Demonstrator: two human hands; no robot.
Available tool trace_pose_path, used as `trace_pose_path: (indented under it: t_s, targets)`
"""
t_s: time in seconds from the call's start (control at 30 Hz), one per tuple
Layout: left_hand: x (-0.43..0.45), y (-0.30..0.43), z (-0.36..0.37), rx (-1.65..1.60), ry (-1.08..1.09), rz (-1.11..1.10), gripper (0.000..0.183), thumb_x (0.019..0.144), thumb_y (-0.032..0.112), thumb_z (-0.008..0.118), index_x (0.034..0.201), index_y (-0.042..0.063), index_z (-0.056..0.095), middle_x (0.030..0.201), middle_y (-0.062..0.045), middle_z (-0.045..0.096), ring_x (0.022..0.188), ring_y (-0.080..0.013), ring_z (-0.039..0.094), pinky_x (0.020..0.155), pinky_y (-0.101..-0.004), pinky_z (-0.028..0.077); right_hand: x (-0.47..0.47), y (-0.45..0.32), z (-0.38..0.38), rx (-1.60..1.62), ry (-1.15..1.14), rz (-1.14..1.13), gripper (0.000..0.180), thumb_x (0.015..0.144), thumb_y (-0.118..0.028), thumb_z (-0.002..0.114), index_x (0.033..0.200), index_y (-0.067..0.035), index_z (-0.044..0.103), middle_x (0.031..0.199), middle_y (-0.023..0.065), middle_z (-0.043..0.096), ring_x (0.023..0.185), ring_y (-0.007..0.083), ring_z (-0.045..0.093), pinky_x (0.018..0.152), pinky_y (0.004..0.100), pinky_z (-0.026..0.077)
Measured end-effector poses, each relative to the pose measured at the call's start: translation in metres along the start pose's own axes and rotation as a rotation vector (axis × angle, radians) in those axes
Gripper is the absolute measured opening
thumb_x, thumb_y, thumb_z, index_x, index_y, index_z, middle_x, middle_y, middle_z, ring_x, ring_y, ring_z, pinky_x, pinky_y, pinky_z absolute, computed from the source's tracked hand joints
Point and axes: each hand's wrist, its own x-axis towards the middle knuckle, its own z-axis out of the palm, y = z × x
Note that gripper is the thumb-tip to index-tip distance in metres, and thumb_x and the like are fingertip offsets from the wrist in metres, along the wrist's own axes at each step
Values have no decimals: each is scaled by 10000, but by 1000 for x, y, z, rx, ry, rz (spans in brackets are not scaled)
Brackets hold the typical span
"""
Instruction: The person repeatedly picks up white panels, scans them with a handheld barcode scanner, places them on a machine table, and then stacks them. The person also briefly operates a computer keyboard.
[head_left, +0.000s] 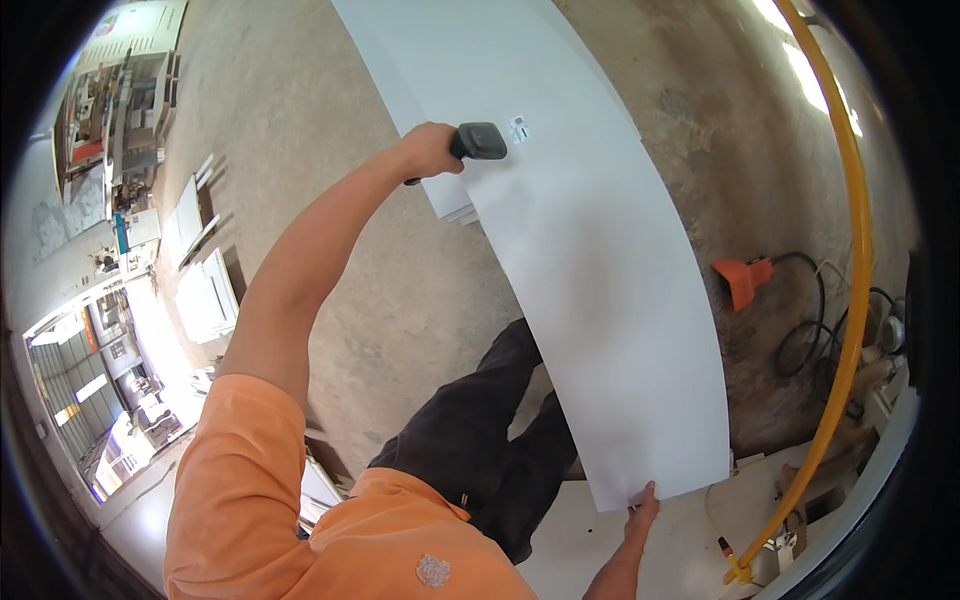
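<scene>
My left hand (433, 150) grips a black handheld barcode scanner (480, 141), its head over a long white panel (600, 262). Just beside the scanner head, a small printed label (519, 129) sticks to the panel. At the panel's near end, my right hand (642, 511) holds the edge, with a finger or thumb on top and the rest partly hidden. Under the panel's left side, corners of further white boards (459, 212) show in a stack. The panel covers part of my legs in dark trousers (457, 420).
An orange foot pedal (739, 281) lies on the concrete floor with a black cable (821, 300). A yellow hose (862, 225) curves down the right side to a fitting. Leaning boards (206, 296) and a cluttered rack (127, 120) stand at left. A pale surface (592, 544) lies below my right hand.
</scene>
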Motion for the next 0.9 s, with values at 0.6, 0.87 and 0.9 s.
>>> trace_pose_path:
  t_s: [0.6,0.87,0.9]
  targets:
    - [-472,-3,301,-554,-181,-947,325,712,306,764,864,23,720,817,-173,698,797,-310,683,729,-450,547,-10,-161,270,-120,-420,-238,643,867,-573,669,1238,-59,561,1129,85,622,906,219,623,690,343,530]
    - [-650,99,402,-1088,386,-1397,389,676,327,786,863,-5,711,875,-213,700,835,-350,680,731,-478,532,-38,-221,377,-626,-516,-296,338,976,-389,547,893,-63,565,612,77,567,565,216,561,561,330,481]
    - [-666,115,426,-1114,438,-1435,397,670,332,788,867,-4,712,878,-215,700,840,-353,680,732,-476,534,-46,-216,379,-698,-432,-317,315,988,-334,537,850,-51,545,565,81,540,519,218,541,516,329,469]
